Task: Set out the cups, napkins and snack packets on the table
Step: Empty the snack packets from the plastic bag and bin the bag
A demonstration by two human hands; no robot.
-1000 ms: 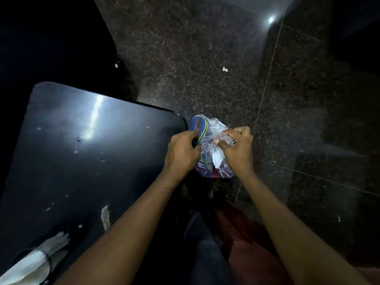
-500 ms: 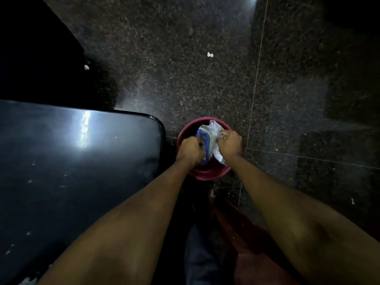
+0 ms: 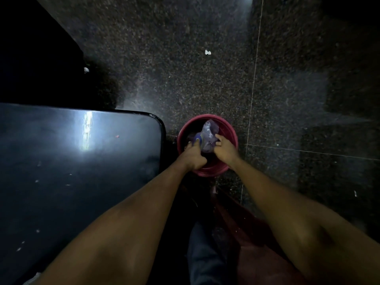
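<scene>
A red bucket stands on the floor just right of the black table. Inside it sits a clear plastic bag with a blue packet showing through its left side. Both of my hands reach down into the bucket. My left hand grips the bag's left side by the blue packet. My right hand pinches the bag's right side. What else the bag holds is too dark to make out.
The floor is dark speckled stone with tile seams; a white scrap lies on it farther away. A dark mass fills the far left behind the table. My legs and a red cloth are at the bottom.
The bag went from being held above the floor near the table corner down into the red bucket, with both hands still on it. The view tilted, and the napkins at the lower left left the frame.
</scene>
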